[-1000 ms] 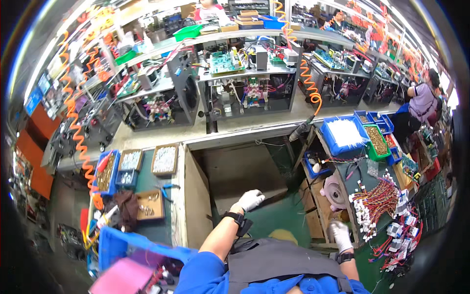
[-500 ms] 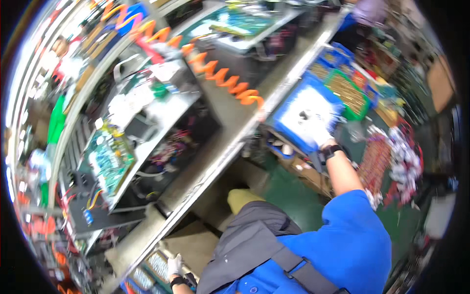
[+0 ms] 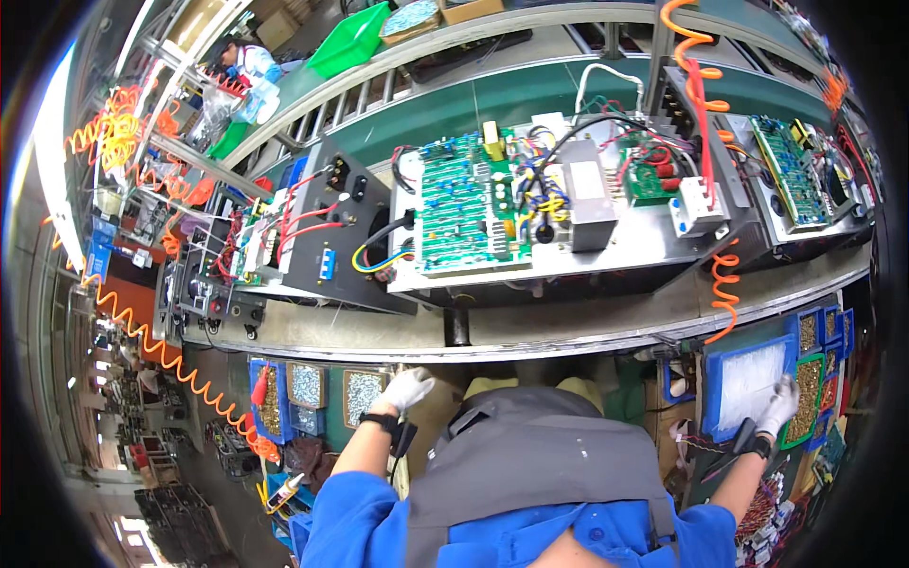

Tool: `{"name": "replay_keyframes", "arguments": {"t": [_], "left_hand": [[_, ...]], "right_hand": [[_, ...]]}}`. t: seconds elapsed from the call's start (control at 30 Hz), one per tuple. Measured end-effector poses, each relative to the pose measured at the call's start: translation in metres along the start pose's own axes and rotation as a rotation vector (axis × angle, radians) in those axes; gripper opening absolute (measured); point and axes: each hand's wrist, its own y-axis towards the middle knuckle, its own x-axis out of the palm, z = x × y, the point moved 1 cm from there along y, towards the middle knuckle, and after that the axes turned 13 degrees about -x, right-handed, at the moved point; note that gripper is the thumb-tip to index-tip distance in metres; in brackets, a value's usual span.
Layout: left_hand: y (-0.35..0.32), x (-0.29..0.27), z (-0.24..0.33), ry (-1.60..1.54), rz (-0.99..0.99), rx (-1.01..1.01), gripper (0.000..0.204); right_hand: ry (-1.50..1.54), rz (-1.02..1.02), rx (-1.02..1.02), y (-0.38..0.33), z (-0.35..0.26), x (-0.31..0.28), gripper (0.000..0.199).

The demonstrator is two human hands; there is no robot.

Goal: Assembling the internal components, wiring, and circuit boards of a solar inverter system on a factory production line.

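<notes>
My left hand (image 3: 407,389), in a white glove with a black band at the wrist, hovers beside a tray of small silvery parts (image 3: 364,396). Its fingers are drawn together, and whatever lies in them is hidden. Far to the right, my gloved right hand (image 3: 780,406) is at the right edge of a blue tray (image 3: 712,398) full of thin white strips. These fingers look closed too; no held thing can be made out. A green-rimmed tray (image 3: 800,436) of brass-coloured small parts lies just beyond that hand. Ahead stands an opened metal chassis (image 3: 464,284) with a green circuit board (image 3: 464,204).
A metal bench rail (image 3: 530,350) runs across in front of me. More opened units stand left (image 3: 365,260) and right (image 3: 805,232) on the line. Orange coiled hoses (image 3: 724,284) hang at both sides. A blue bin of brass-coloured parts (image 3: 272,402) sits at left.
The view has swung from a steep tilt to nearly level and sharpened. My right hand has shifted from over the white strips to the tray's right edge; my left stays near the silvery parts.
</notes>
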Motion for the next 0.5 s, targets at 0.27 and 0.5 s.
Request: {"name": "replay_keyframes", "arguments": {"t": [0.27,0.5], "left_hand": [[0.026,-0.134,0.096,-0.325,-0.368,0.224,0.038],[-0.052,-0.205,0.209,-0.936,-0.518,0.783,0.037]], "right_hand": [[0.27,0.261,-0.16,-0.051,-0.173,-0.023,0.045],[0.86,-1.054,-0.17,-0.313,-0.44,0.187,0.015]]}}
